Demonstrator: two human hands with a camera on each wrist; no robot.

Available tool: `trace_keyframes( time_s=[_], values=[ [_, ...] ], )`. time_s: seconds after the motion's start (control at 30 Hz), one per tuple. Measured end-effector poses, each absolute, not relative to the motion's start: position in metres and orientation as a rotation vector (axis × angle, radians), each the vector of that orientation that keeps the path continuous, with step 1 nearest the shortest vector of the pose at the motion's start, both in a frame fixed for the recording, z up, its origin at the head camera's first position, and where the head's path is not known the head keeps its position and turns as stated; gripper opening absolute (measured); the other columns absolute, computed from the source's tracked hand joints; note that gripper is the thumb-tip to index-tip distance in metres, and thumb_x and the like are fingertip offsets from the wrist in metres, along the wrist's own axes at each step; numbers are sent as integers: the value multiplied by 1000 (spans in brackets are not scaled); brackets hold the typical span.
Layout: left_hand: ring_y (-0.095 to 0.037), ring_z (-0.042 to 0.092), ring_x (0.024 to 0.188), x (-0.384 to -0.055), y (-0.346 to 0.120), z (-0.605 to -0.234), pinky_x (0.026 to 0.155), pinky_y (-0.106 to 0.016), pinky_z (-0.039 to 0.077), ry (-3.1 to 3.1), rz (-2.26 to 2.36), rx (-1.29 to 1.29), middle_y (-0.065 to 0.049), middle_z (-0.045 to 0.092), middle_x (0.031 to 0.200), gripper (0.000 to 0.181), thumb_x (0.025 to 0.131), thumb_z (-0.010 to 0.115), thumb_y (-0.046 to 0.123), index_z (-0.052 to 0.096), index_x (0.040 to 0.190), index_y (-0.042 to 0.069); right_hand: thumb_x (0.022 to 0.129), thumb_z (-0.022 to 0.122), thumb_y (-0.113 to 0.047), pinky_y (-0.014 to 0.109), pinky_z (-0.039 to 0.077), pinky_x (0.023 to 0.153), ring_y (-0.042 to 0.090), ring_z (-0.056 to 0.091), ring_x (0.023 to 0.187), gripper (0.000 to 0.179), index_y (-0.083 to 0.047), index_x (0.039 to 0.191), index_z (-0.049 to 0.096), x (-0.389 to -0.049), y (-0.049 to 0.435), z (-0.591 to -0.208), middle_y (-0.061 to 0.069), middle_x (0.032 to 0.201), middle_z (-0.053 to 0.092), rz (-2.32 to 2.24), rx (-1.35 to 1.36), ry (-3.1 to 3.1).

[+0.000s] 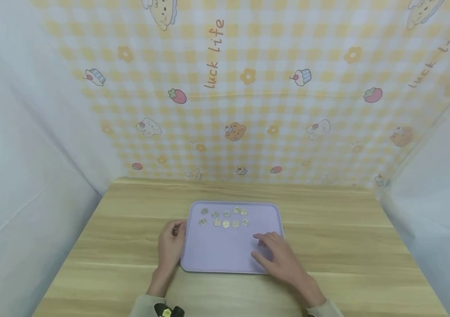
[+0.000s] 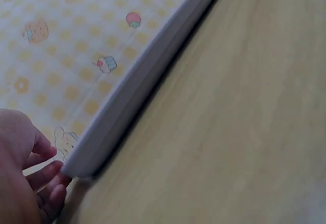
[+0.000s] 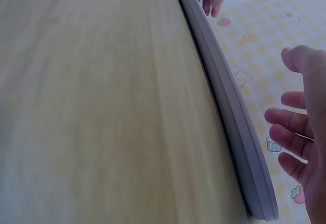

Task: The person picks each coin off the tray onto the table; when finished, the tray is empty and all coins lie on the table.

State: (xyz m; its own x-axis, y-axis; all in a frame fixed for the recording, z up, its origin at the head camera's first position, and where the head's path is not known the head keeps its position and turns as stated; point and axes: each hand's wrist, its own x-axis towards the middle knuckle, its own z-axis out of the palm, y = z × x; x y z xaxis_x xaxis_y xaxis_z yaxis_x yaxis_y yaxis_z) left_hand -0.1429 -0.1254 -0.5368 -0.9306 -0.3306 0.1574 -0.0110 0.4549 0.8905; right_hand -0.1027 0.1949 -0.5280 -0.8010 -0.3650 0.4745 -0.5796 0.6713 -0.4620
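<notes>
A lilac rectangular tray (image 1: 225,255) lies flat on the wooden table. In the head view, several shiny round coin-like discs (image 1: 226,224) form two rows in its upper left part. Two discs in the back row touch or overlap. My left hand (image 1: 171,244) rests beside the tray's left rim, its loosely curled fingertips (image 2: 58,170) at the edge. Over the tray's right part hovers my right hand (image 1: 282,259), thumb and fingers spread apart with nothing between them. In the right wrist view its fingers (image 3: 288,119) are slightly bent. The discs are hidden from both wrist views.
The wooden table (image 1: 327,224) extends around the tray. Behind it hangs a yellow checked cloth (image 1: 264,97) with printed cakes and strawberries. Pale curtains (image 1: 23,132) close off both sides. A dark band with a yellow emblem (image 1: 167,311) sits on the left sleeve.
</notes>
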Motion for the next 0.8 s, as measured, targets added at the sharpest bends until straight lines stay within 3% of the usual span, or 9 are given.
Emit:
trace_keyframes(
  time_s=[0.33, 0.53, 0.8],
  values=[
    [-21, 66, 84, -147, -132, -550, 76, -34, 53, -2500, -1347, 214, -9, 73, 96, 20, 94, 65, 14, 72, 111, 6, 84, 78, -16, 22, 45, 71, 3, 52, 81, 30, -9, 111, 69, -116, 190, -537, -9, 88, 62, 920, 682, -2507],
    [-14, 61, 72, -149, -132, -553, 65, -30, 48, -2559, -1178, 180, -2, 72, 89, 24, 91, 68, 20, 73, 112, 10, 82, 79, -13, 22, 46, 69, 4, 53, 81, 24, -10, 105, 71, -124, 186, -541, -9, 86, 63, 950, 557, -2523],
    [-11, 59, 69, -150, -134, -556, 62, -28, 46, -2570, -1116, 132, -1, 72, 89, 25, 90, 70, 21, 73, 112, 10, 84, 79, -14, 29, 51, 76, 8, 58, 85, 22, -11, 105, 72, -136, 176, -543, -6, 89, 66, 1008, 410, -2590]
  ],
)
